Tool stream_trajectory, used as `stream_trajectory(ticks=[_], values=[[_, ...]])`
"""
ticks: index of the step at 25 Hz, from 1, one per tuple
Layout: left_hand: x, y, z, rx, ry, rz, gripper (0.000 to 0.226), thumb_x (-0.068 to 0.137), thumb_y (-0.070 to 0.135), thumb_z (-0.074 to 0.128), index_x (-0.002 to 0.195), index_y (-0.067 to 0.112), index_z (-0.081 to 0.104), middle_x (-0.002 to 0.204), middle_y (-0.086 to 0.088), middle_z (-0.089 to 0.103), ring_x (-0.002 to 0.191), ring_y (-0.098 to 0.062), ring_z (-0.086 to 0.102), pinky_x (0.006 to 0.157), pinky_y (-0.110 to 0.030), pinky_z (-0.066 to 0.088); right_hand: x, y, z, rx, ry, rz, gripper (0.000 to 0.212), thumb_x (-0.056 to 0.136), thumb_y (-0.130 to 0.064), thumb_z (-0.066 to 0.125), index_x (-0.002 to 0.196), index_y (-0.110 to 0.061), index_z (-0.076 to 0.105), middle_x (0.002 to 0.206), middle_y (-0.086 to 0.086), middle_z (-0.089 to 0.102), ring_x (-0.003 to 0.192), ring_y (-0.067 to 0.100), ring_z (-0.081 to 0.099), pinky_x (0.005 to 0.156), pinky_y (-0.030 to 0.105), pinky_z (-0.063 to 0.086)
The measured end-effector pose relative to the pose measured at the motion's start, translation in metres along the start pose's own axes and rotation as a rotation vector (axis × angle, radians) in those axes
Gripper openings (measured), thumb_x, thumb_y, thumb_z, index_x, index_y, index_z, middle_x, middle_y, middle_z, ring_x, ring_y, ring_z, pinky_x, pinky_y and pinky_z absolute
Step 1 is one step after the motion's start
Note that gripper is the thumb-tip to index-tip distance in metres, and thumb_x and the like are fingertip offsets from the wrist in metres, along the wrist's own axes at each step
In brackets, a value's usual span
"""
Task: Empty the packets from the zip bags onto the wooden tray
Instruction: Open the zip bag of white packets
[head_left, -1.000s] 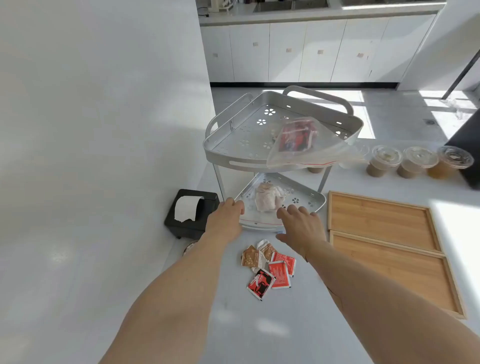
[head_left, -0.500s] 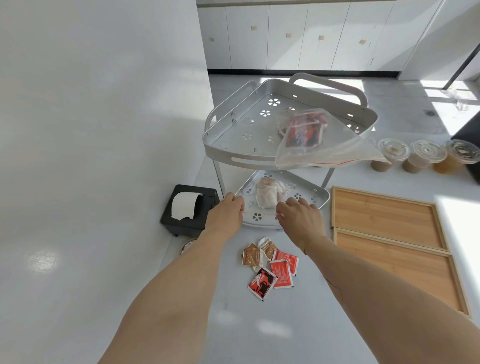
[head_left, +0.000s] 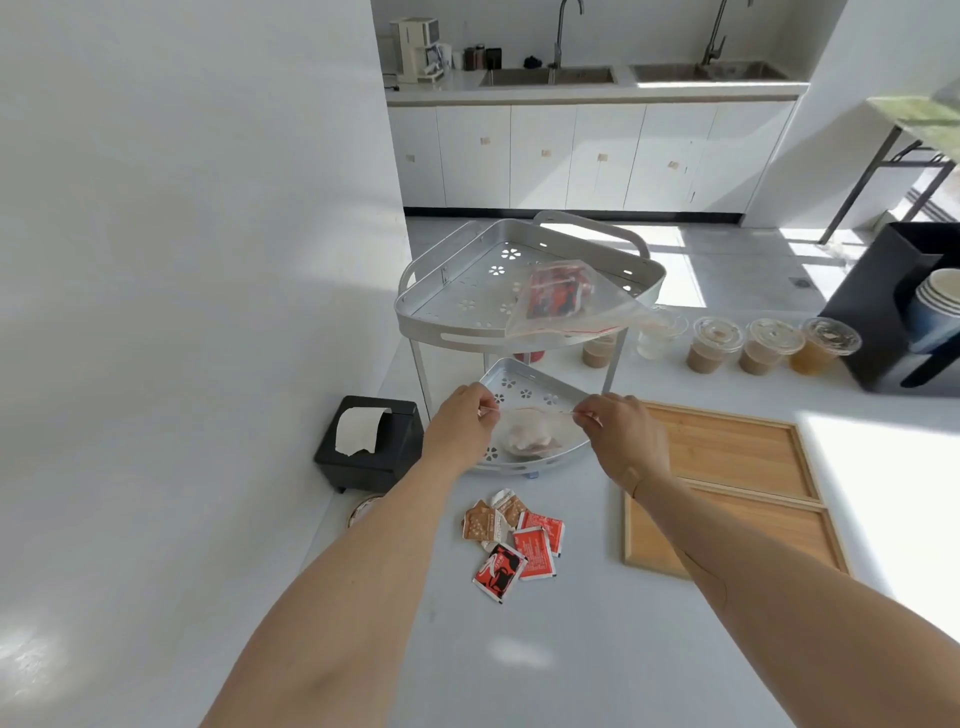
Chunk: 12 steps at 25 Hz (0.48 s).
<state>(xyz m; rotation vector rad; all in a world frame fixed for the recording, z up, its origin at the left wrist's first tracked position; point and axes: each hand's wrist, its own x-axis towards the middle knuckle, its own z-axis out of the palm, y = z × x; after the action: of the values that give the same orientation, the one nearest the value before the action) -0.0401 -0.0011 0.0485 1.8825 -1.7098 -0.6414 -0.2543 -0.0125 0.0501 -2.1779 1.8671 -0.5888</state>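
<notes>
My left hand (head_left: 461, 422) and my right hand (head_left: 623, 434) each pinch a top corner of a clear zip bag (head_left: 532, 435) that holds pale packets. The bag hangs between them over the lower shelf (head_left: 524, 387) of a grey two-tier rack. A second zip bag (head_left: 563, 301) with red packets lies on the rack's upper shelf (head_left: 457, 312). Several loose red and brown packets (head_left: 511, 543) lie on the white counter in front of the rack. The two-part wooden tray (head_left: 737, 491) sits to the right, with nothing on it.
A black tissue box (head_left: 369, 441) stands left of the rack against the white wall. Several lidded cups of drink (head_left: 748, 345) line the counter behind the tray. A black machine with stacked paper cups (head_left: 914, 312) is at the far right.
Both hands have closed on the lower bag's top edge and lifted it off the lower shelf toward me. The camera has tilted up, showing more of the kitchen.
</notes>
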Motion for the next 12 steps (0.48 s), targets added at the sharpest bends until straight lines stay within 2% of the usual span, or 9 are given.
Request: stream_trajectory(ticks=[5,9,12], values=[[-0.021,0.045,0.002,-0.207,-0.026,0.047,0.004,0.094,0.02,0.058,0.093,0.021,0.054,0.1,0.005,0.06,0.092,-0.015,0.057,0.079,-0.026,0.04,-0.025,0.029,-0.041,0.089,0.082,0.025,0.017,0.094,-0.031,0.06,0.099,-0.024,0.074,0.092,-0.003,0.071,0.094,0.023,0.059,0.066,0.034,0.046],[-0.045,0.08,0.015,-0.312,-0.071,0.101,0.004,0.093,0.021,0.061,0.093,0.02,0.058,0.098,0.005,0.061,0.091,-0.02,0.061,0.08,-0.033,0.05,-0.059,0.059,-0.082,0.136,0.109,0.041,0.015,0.092,-0.031,0.063,0.096,-0.023,0.075,0.09,-0.002,0.073,0.091,0.021,0.061,0.072,0.037,0.05],[-0.067,0.101,0.037,-0.354,-0.15,0.147,0.005,0.09,0.022,0.064,0.091,0.022,0.059,0.091,0.011,0.062,0.084,-0.013,0.06,0.08,-0.035,0.051,-0.093,0.089,-0.11,0.213,0.071,0.064,0.011,0.09,-0.028,0.067,0.091,-0.025,0.077,0.09,-0.005,0.075,0.081,0.013,0.064,0.075,0.036,0.053]])
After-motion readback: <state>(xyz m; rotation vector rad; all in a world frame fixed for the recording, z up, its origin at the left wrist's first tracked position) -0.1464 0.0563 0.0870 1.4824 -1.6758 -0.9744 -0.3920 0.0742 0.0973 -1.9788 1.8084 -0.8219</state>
